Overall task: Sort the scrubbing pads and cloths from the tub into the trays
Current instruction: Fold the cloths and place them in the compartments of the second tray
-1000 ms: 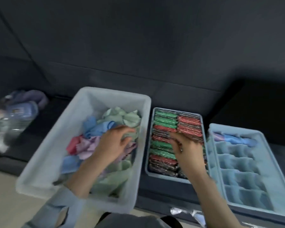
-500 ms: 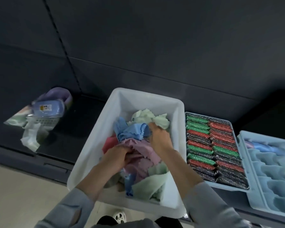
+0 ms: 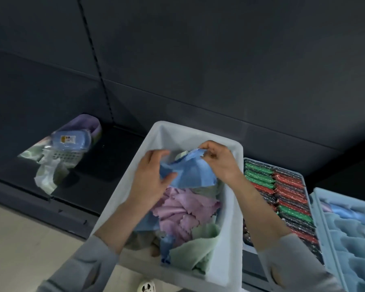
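Observation:
Over the white tub (image 3: 228, 239) both my hands hold up a blue cloth (image 3: 193, 171). My left hand (image 3: 151, 178) grips its left edge and my right hand (image 3: 218, 160) pinches its top corner. Under it the tub holds a crumpled pile of purple cloths (image 3: 182, 207), green cloths (image 3: 195, 251) and more blue ones. To the right stands a tray (image 3: 248, 245) packed with green, red and dark scrubbing pads (image 3: 287, 194). At the far right a light blue compartment tray (image 3: 322, 226) has a blue cloth (image 3: 346, 211) in its far cell.
On the dark shelf at the left lies a wrapped bundle (image 3: 67, 150) with a blue pack, a white perforated basket and pale cloths. A dark wall rises behind the shelf. Pale floor shows at the lower left.
My right hand left the pad tray and came into the tub. Both hands then lifted a blue cloth off the pile. The view swung left, so the trays now sit further right.

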Tool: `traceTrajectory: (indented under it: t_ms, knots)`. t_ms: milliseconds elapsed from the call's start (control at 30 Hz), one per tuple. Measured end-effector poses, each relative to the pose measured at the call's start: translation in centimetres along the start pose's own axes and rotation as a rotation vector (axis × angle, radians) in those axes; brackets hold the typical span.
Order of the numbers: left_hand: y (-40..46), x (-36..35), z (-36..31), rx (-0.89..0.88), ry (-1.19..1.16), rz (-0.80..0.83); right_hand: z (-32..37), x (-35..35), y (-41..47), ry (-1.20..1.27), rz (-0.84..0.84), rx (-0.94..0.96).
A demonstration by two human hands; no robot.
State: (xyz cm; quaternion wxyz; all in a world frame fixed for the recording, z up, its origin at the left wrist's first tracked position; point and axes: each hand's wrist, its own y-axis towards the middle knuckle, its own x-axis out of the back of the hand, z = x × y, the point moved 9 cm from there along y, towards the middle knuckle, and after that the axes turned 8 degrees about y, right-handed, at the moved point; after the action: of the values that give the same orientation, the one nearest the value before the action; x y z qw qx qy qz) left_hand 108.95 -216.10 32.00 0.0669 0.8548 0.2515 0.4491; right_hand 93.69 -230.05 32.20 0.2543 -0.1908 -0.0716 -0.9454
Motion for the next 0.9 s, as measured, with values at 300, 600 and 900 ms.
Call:
traceTrajectory:
  t_ms: [300,600,900]
  knots:
    - [6.2,2.8,-11.2,-0.130,-0.262,0.015,10.9,6.4,-5.0,-0.355,0.011,0.243]
    - [7.1,3.3,-11.4,0.059,-0.552,0.118,9.5,12.2,-7.3,0.115,-0.157,0.066]
    - [5.3,3.2,-11.9,0.143,-0.742,0.142,12.4,13.3,-8.8,0.316,-0.250,0.192]
